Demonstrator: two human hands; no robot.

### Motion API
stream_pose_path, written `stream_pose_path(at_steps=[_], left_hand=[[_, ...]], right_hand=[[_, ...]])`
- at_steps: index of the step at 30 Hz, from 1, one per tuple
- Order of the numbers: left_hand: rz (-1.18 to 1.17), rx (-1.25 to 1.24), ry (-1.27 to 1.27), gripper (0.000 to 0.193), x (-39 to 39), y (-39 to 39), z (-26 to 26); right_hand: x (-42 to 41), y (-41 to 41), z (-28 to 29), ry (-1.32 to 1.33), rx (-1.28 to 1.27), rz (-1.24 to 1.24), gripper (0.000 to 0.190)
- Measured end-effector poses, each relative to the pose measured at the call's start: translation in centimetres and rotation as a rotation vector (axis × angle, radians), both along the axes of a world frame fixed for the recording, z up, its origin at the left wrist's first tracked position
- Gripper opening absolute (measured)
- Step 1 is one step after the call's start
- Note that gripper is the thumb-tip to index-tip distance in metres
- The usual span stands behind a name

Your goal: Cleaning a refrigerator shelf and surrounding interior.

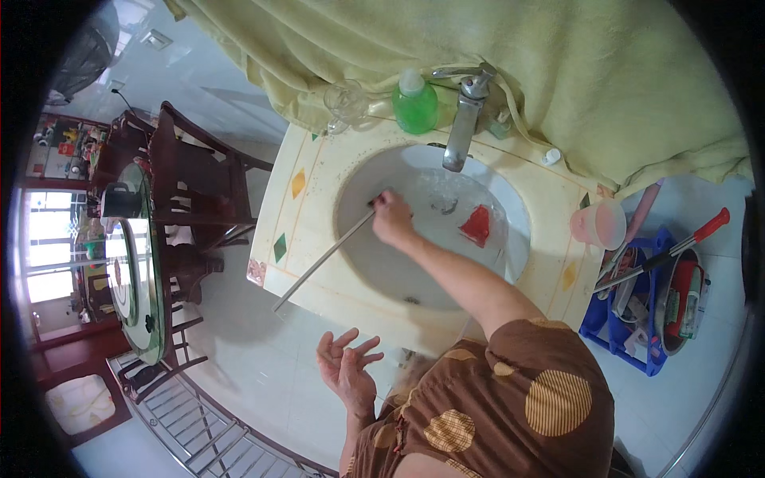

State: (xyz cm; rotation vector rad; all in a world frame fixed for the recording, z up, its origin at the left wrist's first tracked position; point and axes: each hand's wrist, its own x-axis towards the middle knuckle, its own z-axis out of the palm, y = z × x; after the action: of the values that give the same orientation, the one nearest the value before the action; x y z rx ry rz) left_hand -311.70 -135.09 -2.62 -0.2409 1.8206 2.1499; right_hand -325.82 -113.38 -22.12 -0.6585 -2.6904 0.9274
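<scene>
My right hand (391,218) is over the left part of the water-filled washbasin (519,209), closed around the dark end of a thin metal rod (323,261). The rod slants down to the left, across the counter's front edge. In front of the counter, my left hand (349,370) is raised with its fingers spread and nothing in it. A red piece, perhaps cloth or plastic, (476,227) lies in the water right of my right hand. Near it is a small dark thing (445,207) that I cannot make out. The chrome faucet (463,128) reaches over the basin's rear rim.
A green soap bottle (415,107) and a glass mug (345,101) stand behind the basin. A pinkish plastic cup (599,224) is at the counter's right edge. A blue rack (654,352) holds cleaning tools at right. Dark wooden chairs (200,179) stand at left.
</scene>
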Motion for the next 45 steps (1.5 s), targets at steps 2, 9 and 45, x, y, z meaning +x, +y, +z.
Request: stream_pose_path(at_steps=[2,9,45], left_hand=[[0.003,-0.001,0.005,0.044,0.0,0.1,0.0],[0.004,0.022,0.013,0.041,-0.5,0.3,-0.2],[0.057,0.012,0.067,0.043,0.1,0.2,-0.2]], right_hand=[[-0.4,3.2,-2.7,-0.038,0.082,-0.049,0.026],[2.8,3.2,-1.2,-0.124,0.085,0.04,0.043],[18.3,5.6,5.2,-0.684,0.063,0.292,0.039]])
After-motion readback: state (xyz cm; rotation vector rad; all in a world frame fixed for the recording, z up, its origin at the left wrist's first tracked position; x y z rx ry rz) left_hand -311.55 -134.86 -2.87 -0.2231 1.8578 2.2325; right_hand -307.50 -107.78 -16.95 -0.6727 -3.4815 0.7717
